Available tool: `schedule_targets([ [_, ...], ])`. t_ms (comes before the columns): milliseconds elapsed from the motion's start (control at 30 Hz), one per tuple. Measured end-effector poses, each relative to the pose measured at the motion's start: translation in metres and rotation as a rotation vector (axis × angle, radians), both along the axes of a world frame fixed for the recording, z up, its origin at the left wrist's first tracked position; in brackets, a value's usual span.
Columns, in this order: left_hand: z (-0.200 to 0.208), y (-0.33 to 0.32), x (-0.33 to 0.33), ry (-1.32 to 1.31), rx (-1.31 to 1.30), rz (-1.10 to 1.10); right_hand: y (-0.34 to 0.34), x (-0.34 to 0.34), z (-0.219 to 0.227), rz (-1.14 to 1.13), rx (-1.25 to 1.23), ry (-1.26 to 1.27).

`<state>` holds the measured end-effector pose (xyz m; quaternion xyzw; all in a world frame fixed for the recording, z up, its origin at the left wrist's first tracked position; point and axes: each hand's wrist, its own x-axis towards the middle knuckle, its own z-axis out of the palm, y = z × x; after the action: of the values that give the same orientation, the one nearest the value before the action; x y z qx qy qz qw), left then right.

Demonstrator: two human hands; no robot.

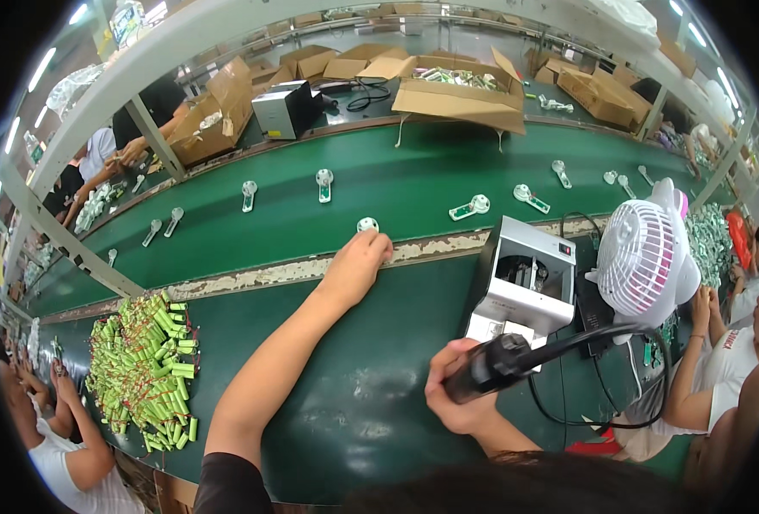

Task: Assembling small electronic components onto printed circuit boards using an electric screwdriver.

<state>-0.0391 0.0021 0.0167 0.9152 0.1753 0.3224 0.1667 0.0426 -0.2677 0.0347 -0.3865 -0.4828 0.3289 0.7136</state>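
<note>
White part (367, 224) at green belt's (414, 171) edge; open carton (461, 111) holds green-white pieces (456, 77).

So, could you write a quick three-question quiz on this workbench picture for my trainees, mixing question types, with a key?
1. Which of the wearer's hands grips the black corded tool?
2. True or false: the pile of green cylinders lies left of the white fan.
3. The left hand is nearest to: a) the white fan, b) a white round-headed part, c) an open carton.

Key: 1. The right hand. 2. True. 3. b.
</note>
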Motion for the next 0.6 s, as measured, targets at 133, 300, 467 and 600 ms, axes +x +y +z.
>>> schedule_targets([
  [133, 0.014, -0.077, -0.038, 0.086, -0.004, -0.187, -0.022, 0.028, 0.013, -0.202, 0.233, 0.014],
  [300, 0.008, -0.165, -0.075, 0.217, 0.065, -0.460, -0.029, 0.055, 0.062, -0.579, 0.364, -0.083],
  [467, 0.022, -0.166, -0.070, -0.101, 0.098, -0.364, -0.010, 0.060, 0.058, -0.585, 0.315, -0.164],
  [600, 0.022, -0.146, -0.068, 0.029, -0.031, -0.405, -0.010, 0.060, 0.066, -0.507, 0.121, -0.171],
])
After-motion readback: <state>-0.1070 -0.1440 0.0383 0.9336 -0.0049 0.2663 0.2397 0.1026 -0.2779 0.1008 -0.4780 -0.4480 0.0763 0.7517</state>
